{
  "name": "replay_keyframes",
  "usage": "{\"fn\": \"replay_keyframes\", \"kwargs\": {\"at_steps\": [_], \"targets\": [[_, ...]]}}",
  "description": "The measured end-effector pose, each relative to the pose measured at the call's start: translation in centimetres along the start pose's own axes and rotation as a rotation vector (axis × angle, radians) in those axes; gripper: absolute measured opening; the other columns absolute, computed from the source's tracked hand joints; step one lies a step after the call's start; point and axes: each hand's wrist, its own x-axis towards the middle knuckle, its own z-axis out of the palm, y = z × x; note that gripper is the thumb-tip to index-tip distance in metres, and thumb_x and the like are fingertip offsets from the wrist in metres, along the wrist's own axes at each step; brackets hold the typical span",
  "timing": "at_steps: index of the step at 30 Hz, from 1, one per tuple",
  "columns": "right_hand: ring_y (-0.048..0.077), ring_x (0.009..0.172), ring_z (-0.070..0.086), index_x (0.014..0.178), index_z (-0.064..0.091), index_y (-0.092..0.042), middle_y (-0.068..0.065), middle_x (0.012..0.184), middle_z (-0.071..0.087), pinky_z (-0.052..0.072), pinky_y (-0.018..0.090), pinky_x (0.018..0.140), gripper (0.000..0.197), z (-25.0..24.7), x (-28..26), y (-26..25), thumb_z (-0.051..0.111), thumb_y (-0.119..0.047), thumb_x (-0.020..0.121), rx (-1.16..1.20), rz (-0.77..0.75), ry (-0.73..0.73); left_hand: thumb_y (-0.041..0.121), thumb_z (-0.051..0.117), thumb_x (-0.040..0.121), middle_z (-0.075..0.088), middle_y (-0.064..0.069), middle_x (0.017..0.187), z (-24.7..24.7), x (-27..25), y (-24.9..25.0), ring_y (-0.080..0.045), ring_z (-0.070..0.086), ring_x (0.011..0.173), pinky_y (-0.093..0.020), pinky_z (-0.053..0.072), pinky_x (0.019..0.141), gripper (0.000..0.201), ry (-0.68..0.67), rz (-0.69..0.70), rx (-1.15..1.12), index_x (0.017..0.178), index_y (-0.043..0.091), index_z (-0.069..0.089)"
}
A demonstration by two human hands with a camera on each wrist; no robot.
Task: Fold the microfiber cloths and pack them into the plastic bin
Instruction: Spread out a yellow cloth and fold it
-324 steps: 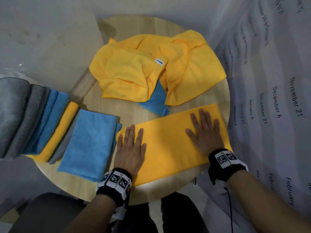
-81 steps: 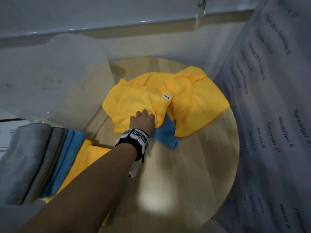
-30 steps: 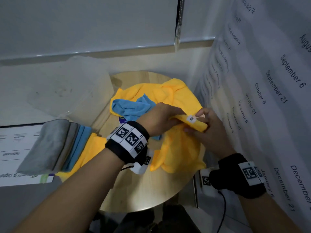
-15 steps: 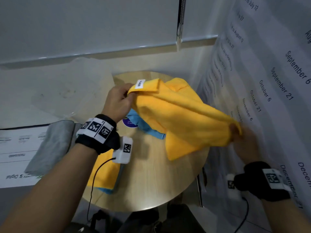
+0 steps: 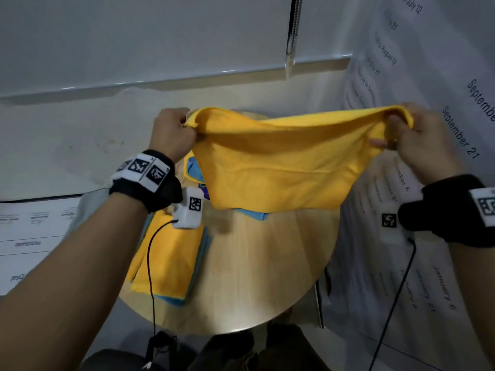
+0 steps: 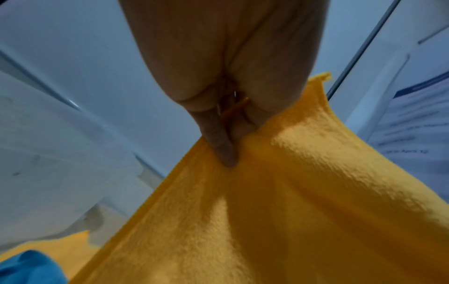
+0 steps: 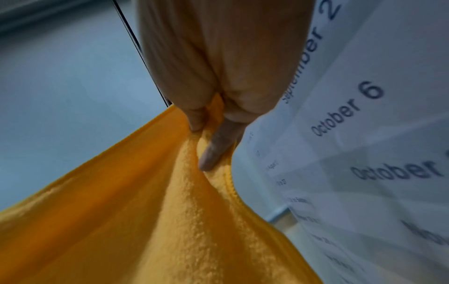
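I read this as an office/meeting rm: wall whiteboard [image 5: 139, 36], dated calendar sheets [image 5: 439, 76], small round wood table [image 5: 257, 277]

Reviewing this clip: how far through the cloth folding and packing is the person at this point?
Done: a folded yellow cloth lies on a folded blue one at the round table's left edge. In hand: left hand and right hand each grip a top corner of an unfolded yellow cloth, held spread above the table. Left: a loose blue cloth beneath it. No bin is in view.

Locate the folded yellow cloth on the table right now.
In the head view the folded yellow cloth lies on the round wooden table's left side, on top of a blue cloth, below the left hand.
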Motion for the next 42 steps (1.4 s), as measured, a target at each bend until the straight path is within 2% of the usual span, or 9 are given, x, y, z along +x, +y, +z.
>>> {"fn": "replay_keyframes", "kwargs": {"at_steps": [8, 10, 14, 17, 24, 27, 30, 34, 42], "targets": [[-0.01, 0.072, 0.057, 0.087, 0.064, -0.039, -0.025, 0.073, 0.063, 0.045, 0.009, 0.073, 0.017, -0.6, -1.9, -1.5, 0.059, -0.024, 0.083, -0.1, -0.236, 0.044, 0.014, 0.068, 0.072, 0.062, 0.014, 0.07, -1.8, -1.8, 0.1, -0.005, 0.055, 0.07, -0.029, 0.048, 0.068, 0.016, -0.131, 0.269, -0.238, 0.074, 0.03, 0.063], [-0.017, 0.065, 0.053, 0.092, 0.068, -0.021, -0.037, 0.07, 0.06, 0.037, 0.002, 0.063, 0.013, -0.6, -4.5, 0.1, 0.067, -0.023, 0.079, -0.185, -0.27, -0.088, 0.027, 0.069, 0.076, 0.061, 0.012, 0.069, -1.3, -4.4, -2.6, -0.002, 0.051, 0.067, -0.023, 0.044, 0.065, 0.004, -0.208, 0.282, -0.226, 0.072, 0.03, 0.067], [-0.007, 0.084, 0.058, 0.101, 0.07, -0.02, -0.001, 0.099, 0.072, 0.038, 0.007, 0.073, 0.028, 0.9, -9.2, 7.4, 0.074, -0.004, 0.078, -0.405, 0.006, -0.476, 0.054, 0.063, 0.079, 0.066, 0.02, 0.083, 1.6, -12.1, -9.7, 0.011, 0.056, 0.074, -0.01, 0.041, 0.068, 0.01, -0.5, 0.153, -0.04, 0.079, 0.044, 0.067], [0.019, 0.101, 0.06, 0.103, 0.071, -0.011, 0.007, 0.105, 0.067, 0.038, 0.02, 0.08, 0.018, 3.1, -11.7, 12.0, 0.066, -0.008, 0.086, -0.542, 0.187, -0.789, 0.027, 0.061, 0.09, 0.064, 0.005, 0.091, 4.2, -16.2, -13.5, 0.005, 0.055, 0.078, -0.025, 0.045, 0.075, 0.01, -0.742, -0.045, 0.232, 0.088, 0.021, 0.068], [0.005, 0.042, 0.031, 0.049, 0.041, -0.019, -0.01, 0.043, 0.033, 0.025, 0.022, 0.053, 0.048, 3.5, -13.5, 16.3, 0.059, -0.03, 0.092, -0.519, 0.484, -1.163, 0.033, 0.043, 0.099, 0.038, 0.003, 0.066, 6.6, -20.9, -16.1, -0.014, 0.039, 0.065, -0.027, 0.031, 0.066, 0.036, -1.103, -0.225, 0.498, 0.093, 0.001, 0.059], [0.003, 0.039, 0.04, 0.048, 0.042, -0.018, -0.01, 0.041, 0.041, 0.035, 0.018, 0.052, 0.048, 2.8, -12.6, 16.3, 0.059, -0.029, 0.093, -0.514, 0.611, -1.183, 0.034, 0.04, 0.1, 0.055, -0.003, 0.095, 6.6, -20.9, -16.6, -0.015, 0.053, 0.084, -0.03, 0.042, 0.082, 0.035, -1.196, -0.199, 0.491, 0.122, 0.01, 0.052], [0.016, 0.058, 0.056, 0.064, 0.052, -0.011, 0.004, 0.063, 0.053, 0.049, 0.025, 0.059, 0.035, 2.7, -10.9, 15.9, 0.055, -0.027, 0.095, -0.553, 0.655, -1.073, 0.03, 0.04, 0.101, 0.042, -0.006, 0.141, 6.8, -19.3, -16.2, -0.025, 0.046, 0.124, -0.033, 0.039, 0.101, 0.05, -1.15, -0.252, 0.426, 0.146, 0.016, 0.027], [0.026, 0.084, 0.055, 0.074, 0.053, -0.022, -0.001, 0.078, 0.054, 0.036, 0.023, 0.06, 0.025, 3.7, -8.0, 15.5, 0.05, -0.028, 0.097, -0.708, 0.402, -0.902, 0.023, 0.036, 0.102, 0.051, -0.017, 0.131, 8.3, -15.5, -14.5, -0.03, 0.053, 0.113, -0.032, 0.044, 0.092, 0.045, -0.959, -0.25, 0.491, 0.145, 0.014, 0.027], [0.035, 0.099, 0.056, 0.114, 0.059, -0.001, 0.022, 0.111, 0.061, 0.039, 0.034, 0.078, 0.03, 9.5, -4.2, 20.5, 0.042, -0.02, 0.1, -0.708, 0.223, -0.64, 0.011, 0.042, 0.094, 0.051, -0.018, 0.123, 12.9, -9.5, -13.6, -0.033, 0.052, 0.113, -0.039, 0.045, 0.089, 0.031, -0.675, -0.281, 0.969, 0.123, 0.005, 0.049]]}}
